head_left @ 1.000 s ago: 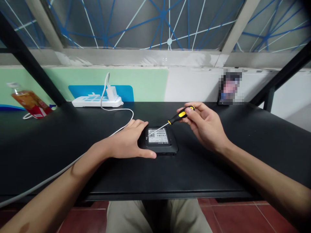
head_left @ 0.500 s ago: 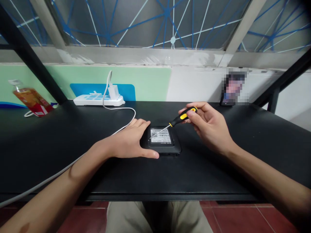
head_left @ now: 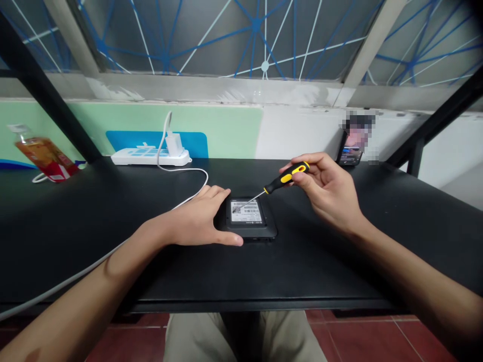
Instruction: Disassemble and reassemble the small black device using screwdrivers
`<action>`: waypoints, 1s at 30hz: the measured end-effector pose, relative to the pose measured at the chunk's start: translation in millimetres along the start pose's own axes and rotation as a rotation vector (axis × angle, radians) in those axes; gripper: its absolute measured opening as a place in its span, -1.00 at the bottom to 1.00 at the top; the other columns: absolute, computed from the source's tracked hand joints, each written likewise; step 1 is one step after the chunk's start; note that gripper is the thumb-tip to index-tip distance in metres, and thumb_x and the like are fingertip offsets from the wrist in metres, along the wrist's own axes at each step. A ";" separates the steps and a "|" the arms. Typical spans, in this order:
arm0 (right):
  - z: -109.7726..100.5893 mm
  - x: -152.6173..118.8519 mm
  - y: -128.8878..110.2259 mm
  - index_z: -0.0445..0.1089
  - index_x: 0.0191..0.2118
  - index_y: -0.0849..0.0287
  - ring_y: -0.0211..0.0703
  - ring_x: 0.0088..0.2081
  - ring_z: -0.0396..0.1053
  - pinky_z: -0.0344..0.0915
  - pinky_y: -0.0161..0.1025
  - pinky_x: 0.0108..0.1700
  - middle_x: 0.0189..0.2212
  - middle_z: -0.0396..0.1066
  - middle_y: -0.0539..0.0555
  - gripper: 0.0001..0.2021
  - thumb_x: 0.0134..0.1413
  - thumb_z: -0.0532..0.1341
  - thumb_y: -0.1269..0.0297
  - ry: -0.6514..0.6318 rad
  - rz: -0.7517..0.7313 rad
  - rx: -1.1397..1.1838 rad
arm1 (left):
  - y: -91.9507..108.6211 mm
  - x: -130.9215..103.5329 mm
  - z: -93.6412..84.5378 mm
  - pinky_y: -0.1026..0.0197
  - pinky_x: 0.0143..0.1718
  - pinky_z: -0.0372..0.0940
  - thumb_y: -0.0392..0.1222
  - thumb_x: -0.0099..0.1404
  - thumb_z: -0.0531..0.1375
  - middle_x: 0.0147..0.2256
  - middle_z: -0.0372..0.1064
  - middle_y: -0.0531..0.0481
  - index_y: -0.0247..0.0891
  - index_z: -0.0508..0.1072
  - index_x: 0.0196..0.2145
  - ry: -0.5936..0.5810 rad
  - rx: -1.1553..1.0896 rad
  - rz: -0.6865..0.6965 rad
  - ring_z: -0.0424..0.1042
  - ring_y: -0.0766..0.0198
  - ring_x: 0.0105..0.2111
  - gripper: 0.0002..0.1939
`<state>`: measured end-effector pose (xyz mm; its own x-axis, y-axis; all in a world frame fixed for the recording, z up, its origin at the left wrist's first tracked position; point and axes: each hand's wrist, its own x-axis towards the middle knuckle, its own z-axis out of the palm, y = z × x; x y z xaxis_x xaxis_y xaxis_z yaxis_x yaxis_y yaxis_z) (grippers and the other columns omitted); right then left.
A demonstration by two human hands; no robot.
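Note:
A flat black device (head_left: 269, 232) with a white printed label lies on the black table, in the middle of the view. Against its left side rests my left hand (head_left: 206, 218), fingers at the far corner and thumb along the near edge. My right hand (head_left: 326, 188) holds a black and yellow screwdriver (head_left: 287, 177) by its handle, to the right of the device. The thin metal shaft slants down to the left over the label; whether its tip touches the surface I cannot tell.
At the back left stand a white power strip (head_left: 151, 157) with a plugged-in charger and a tilted drink bottle (head_left: 47, 157). A white cable (head_left: 202, 173) curves behind and under my left arm. A phone (head_left: 351, 146) leans on the wall at the back right.
The screwdriver's handle has risen slightly, and its tip has moved from the label's left edge to over the label. The whole view has shifted a little.

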<state>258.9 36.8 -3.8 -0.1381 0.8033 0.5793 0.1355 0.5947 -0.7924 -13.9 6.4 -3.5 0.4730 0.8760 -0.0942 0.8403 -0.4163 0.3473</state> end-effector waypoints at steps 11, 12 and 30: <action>-16.5 19.1 27.2 0.47 -0.12 0.02 -0.23 -0.45 0.41 0.44 -0.22 -0.33 -0.43 0.40 -0.03 -0.69 0.17 0.27 -0.08 0.246 0.209 0.071 | 0.9 -1.3 -0.8 -0.26 0.31 0.06 0.48 0.08 0.23 0.39 -0.02 -0.30 -0.26 -0.01 0.43 0.011 -0.013 0.002 -0.11 -0.35 0.40 0.18; -19.5 20.6 27.7 0.49 -0.12 0.02 -0.23 -0.46 0.39 0.41 -0.22 -0.38 -0.44 0.39 -0.03 -0.68 0.18 0.26 -0.09 0.226 0.244 0.032 | 0.8 -1.3 -0.8 -0.25 0.31 0.07 0.48 0.08 0.23 0.39 -0.01 -0.29 -0.25 -0.01 0.43 0.012 -0.016 0.005 -0.11 -0.35 0.40 0.17; -11.8 10.3 42.1 0.52 -0.01 0.18 0.23 -0.05 0.47 0.34 0.11 0.04 -0.14 0.58 0.25 -0.60 0.29 0.10 0.04 -0.352 0.151 -1.187 | 3.8 -2.6 -1.1 -0.21 0.31 0.09 0.44 0.13 0.23 0.36 0.05 -0.24 -0.18 0.01 0.43 0.001 0.026 0.084 -0.01 -0.26 0.37 0.09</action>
<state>274.8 70.5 -28.9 -0.2742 0.9231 0.2696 0.9492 0.3048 -0.0783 -12.3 2.8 -0.9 0.5414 0.8383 -0.0646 0.8044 -0.4941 0.3297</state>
